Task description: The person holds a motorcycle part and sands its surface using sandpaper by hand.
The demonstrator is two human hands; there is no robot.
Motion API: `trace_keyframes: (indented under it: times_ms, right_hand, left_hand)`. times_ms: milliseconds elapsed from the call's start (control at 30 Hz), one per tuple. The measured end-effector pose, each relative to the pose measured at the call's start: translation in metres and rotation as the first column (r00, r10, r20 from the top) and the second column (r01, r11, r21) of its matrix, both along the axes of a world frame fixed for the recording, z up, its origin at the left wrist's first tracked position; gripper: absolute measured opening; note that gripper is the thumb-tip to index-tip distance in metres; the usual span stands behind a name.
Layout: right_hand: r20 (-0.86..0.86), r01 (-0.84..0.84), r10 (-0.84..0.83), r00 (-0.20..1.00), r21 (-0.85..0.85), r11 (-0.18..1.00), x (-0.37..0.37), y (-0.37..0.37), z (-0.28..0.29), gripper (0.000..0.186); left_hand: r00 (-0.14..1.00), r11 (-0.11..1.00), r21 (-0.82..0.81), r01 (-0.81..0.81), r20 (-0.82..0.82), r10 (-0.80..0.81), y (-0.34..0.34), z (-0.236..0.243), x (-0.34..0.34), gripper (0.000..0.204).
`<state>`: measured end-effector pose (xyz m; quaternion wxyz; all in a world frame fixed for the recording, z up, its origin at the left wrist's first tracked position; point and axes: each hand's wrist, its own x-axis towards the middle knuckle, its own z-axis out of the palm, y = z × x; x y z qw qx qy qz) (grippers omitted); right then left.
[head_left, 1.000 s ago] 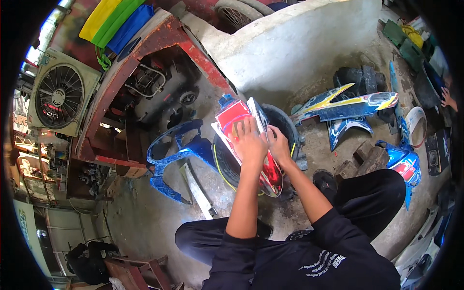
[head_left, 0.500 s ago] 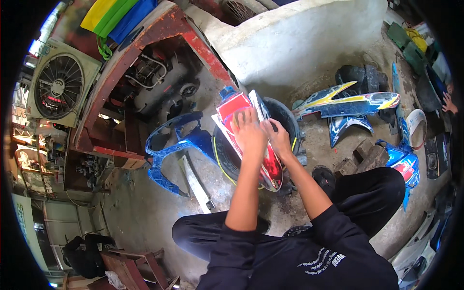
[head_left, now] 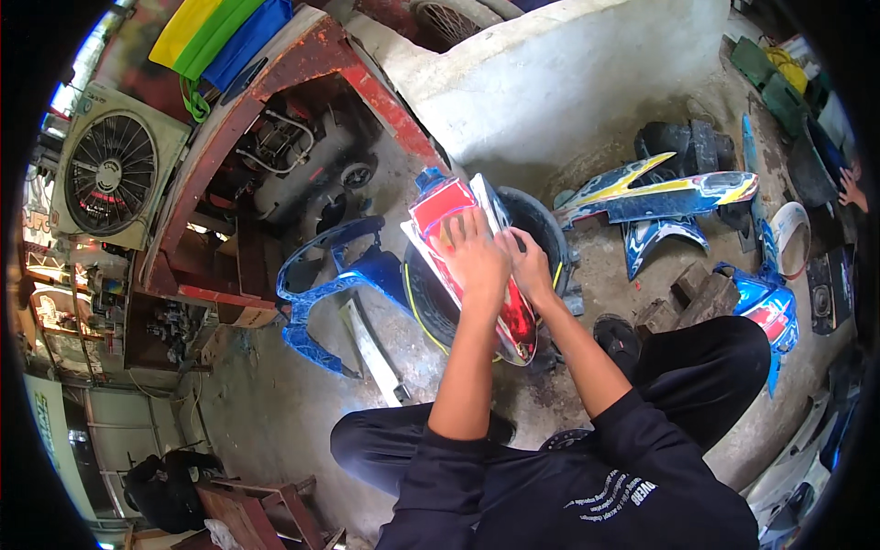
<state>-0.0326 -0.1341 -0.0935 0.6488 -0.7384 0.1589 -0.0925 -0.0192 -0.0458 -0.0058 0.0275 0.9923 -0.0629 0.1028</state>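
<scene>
A long red, white and blue vehicle body panel (head_left: 515, 323) lies slanting across a round black tub (head_left: 541, 206), which has a yellow-green line along its side. My left hand (head_left: 475, 255) lies over the panel's red upper part, fingers stretched forward. Under those fingertips shows a small yellowish pad, mostly covered, its kind unclear. Gripping the panel's right edge is my right hand (head_left: 530, 268), thumb and fingers bent around it. A blue frame-like fairing (head_left: 344, 275) sits on the floor left of the tub, beside a pale narrow strip (head_left: 371, 353).
Blue, yellow and white panels (head_left: 678, 197) lie at right, near wooden blocks (head_left: 706, 298) and another blue-red panel (head_left: 765, 312). A white wall (head_left: 568, 92) stands ahead. The red frame (head_left: 302, 55) houses a compressor. Another person's hand (head_left: 852, 191) shows at far right.
My left hand has shifted very slightly on the panel. My right hand keeps its grip at the edge, and the panel stays nearly in place.
</scene>
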Motion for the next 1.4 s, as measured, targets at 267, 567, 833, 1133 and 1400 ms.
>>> trace_keyframes:
  times_ms: [267, 567, 833, 1133, 1400]
  right_hand:
    - [0.016, -0.002, 0.002, 1.0, -0.013, 1.0, -0.002, 0.0, 0.005, 0.057]
    - [-0.014, 0.023, -0.024, 1.0, -0.045, 0.999, -0.005, 0.0, 0.0, 0.055]
    - [-0.07, -0.009, 0.013, 0.997, 0.06, 0.998, -0.005, -0.007, 0.007, 0.059]
    - [-0.076, -0.001, 0.004, 0.997, 0.029, 1.0, -0.006, -0.007, 0.006, 0.065]
    - [-0.046, 0.008, -0.008, 0.999, 0.004, 1.0, -0.004, -0.006, 0.007, 0.068]
  left_hand:
    - [0.996, 0.996, 0.065, -0.066, -0.055, 0.069, -0.008, -0.006, 0.001, 0.062]
    - [0.994, 0.997, 0.042, -0.07, 0.083, 0.067, -0.006, -0.015, -0.009, 0.06]
    - [0.994, 0.995, 0.007, -0.099, 0.04, 0.099, -0.012, -0.013, -0.014, 0.059]
    - [0.986, 0.995, -0.014, -0.102, -0.132, 0.099, -0.005, 0.001, -0.018, 0.06]
    - [0.981, 0.991, -0.042, -0.125, -0.158, 0.117, -0.006, 0.012, -0.002, 0.059]
